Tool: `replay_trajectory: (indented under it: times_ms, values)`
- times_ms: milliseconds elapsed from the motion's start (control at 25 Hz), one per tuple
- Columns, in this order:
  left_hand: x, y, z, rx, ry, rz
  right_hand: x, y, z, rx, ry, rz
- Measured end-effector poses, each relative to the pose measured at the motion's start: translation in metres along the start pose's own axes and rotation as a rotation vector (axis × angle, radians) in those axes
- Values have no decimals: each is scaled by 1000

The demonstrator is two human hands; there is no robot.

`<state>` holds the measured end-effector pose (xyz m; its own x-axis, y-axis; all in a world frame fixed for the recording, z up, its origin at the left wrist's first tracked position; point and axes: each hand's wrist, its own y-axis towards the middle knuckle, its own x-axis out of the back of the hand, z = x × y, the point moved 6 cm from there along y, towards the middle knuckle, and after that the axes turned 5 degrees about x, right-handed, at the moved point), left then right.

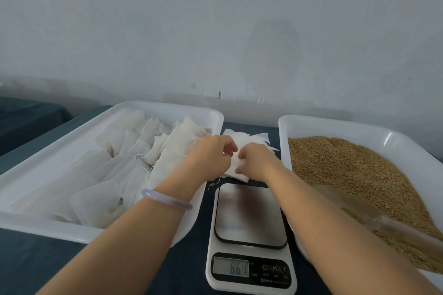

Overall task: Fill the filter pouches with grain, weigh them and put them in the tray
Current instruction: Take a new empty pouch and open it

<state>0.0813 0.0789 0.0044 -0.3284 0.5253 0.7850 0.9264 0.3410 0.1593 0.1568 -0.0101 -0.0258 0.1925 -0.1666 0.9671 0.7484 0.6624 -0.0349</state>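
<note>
left hand (208, 155): above the gap between the two trays, fingers curled, pinching the left edge of the empty pouch (236, 171).
right hand (255, 161): just beside the left one, fingers curled, pinching the right side of the same pouch.
empty pouch: white and flat, held by both hands just behind the far edge of the scale (249, 213).
pouch stack (254, 137): white, on the dark cloth (36, 266), behind the hands, between the trays.
left tray (167, 106): white, with many filled pouches (153, 141) lying in it.
right tray (335, 122): white, holding the grain (347, 165), with a scoop (374, 213) resting on the heap.
scale: between the trays, platform bare; display (230, 266) lit, digits too blurred to read with certainty.
bracelet (165, 199): pale, on the left wrist.
</note>
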Motion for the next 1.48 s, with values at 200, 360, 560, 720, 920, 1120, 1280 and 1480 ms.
replay_trajectory:
  times_ms: [200,360,560,720,920,1120,1280,1480]
  values:
    - [-2,-8,-10,-107,-36,75,57,-42,-12,33,293,-367]
    - [7,-11,-21,-199,-272,37,58,-73,-36,-29,653,-376]
    - [1,-17,-21,-25,-632,275,44,-85,-52,-25,967,-361]
    - [-2,-25,-26,-36,-535,331,45,-89,-42,145,1005,-368]
    - [0,-35,-39,-53,-672,368,50,-90,-32,174,940,-339]
    - [-7,-31,-20,60,-552,210,54,-95,-30,222,888,-426]
    - [-8,-37,-24,10,-571,239,53,-102,-21,276,780,-457]
    - [-6,-38,-24,-10,-591,241,50,-99,-26,204,753,-495]
